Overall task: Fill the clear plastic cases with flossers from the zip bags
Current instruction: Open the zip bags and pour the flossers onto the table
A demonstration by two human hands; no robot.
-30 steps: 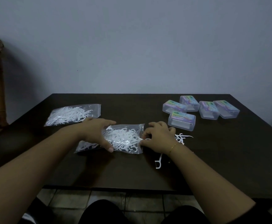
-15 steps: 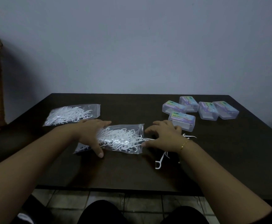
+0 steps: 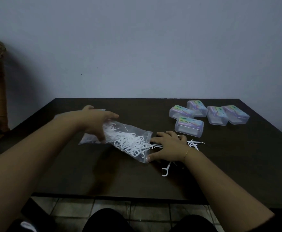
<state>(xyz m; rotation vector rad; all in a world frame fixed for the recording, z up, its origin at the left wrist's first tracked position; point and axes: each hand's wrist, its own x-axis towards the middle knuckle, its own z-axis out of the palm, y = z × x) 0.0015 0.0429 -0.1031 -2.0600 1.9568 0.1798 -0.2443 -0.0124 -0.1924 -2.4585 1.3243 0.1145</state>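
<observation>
Single head-worn view — forward and down, close over the table [image 3: 237, 156].

You worked in dim, flat light with a cool grey-blue cast; no lamp showed, and the wall [image 3: 153, 47] darkened toward its corners. The dark table [image 3: 237, 164] swallowed detail, so only the white flossers [image 3: 128, 143] and the clear cases [image 3: 189, 127] stood out, without hard glare. Soft shadows lay under your forearms. Your left hand [image 3: 96, 122] was slightly smeared. The wide lens bent the table's edges, and the picture was grainy.
</observation>
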